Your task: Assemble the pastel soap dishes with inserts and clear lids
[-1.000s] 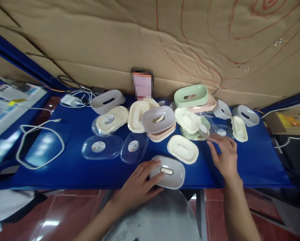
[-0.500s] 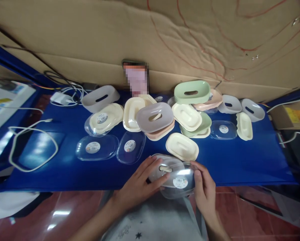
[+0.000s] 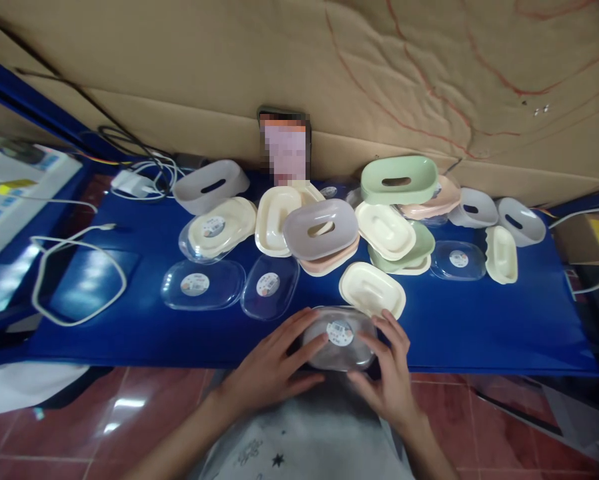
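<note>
I am holding the clear lid point(image 3: 340, 337) on the grey box at the near edge of the table point(image 3: 479, 327), my left hand point(image 3: 272, 367) and right hand point(image 3: 389, 377) both clamped on it.

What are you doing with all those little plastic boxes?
A person's left hand and right hand both press on a clear oval plastic lid with a round sticker, which sits on a grey oval soap box at the near edge of the blue table. Behind it lie a cream oval tray, two more clear lids and a pile of grey, cream, green and pink box parts.
</note>
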Demonstrator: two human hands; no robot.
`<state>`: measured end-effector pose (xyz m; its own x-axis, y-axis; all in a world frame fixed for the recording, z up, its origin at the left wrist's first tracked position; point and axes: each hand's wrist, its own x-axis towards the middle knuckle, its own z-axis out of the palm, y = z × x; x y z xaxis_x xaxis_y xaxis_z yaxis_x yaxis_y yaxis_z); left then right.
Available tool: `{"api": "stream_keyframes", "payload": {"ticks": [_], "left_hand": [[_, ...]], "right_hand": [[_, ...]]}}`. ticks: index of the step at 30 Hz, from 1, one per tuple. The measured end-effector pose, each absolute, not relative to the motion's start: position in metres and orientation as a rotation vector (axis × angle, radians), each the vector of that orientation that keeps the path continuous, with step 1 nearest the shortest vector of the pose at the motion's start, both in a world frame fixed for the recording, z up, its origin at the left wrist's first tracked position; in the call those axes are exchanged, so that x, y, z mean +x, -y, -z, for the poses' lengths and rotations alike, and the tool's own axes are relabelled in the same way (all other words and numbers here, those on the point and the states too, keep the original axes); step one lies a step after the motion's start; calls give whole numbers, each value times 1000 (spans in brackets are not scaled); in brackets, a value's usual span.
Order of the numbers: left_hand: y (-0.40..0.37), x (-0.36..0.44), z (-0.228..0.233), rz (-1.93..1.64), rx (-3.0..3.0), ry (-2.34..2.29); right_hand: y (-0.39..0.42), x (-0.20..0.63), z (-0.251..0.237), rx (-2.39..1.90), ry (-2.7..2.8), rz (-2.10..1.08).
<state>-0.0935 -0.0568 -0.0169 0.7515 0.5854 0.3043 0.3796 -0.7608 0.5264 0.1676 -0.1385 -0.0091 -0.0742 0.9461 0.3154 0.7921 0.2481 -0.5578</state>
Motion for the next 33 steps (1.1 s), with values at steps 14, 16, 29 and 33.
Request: {"api": "stream_keyframes", "payload": {"ticks": [14,16,29,33], "left_hand": [[57,-82,10,-635,2582,-683],[56,-81,9,-627,2576,-684],[59,-76,12,-639,2606,-619],[47,-58,7,-598,2686,-737]], "right_hand": [[153,203,24,-1376,2124,-125],[155,205,26,-1384,2132,-111],[192,239,35,-1455,2200,-93],[232,290,39,-1691,2082,47]]}}
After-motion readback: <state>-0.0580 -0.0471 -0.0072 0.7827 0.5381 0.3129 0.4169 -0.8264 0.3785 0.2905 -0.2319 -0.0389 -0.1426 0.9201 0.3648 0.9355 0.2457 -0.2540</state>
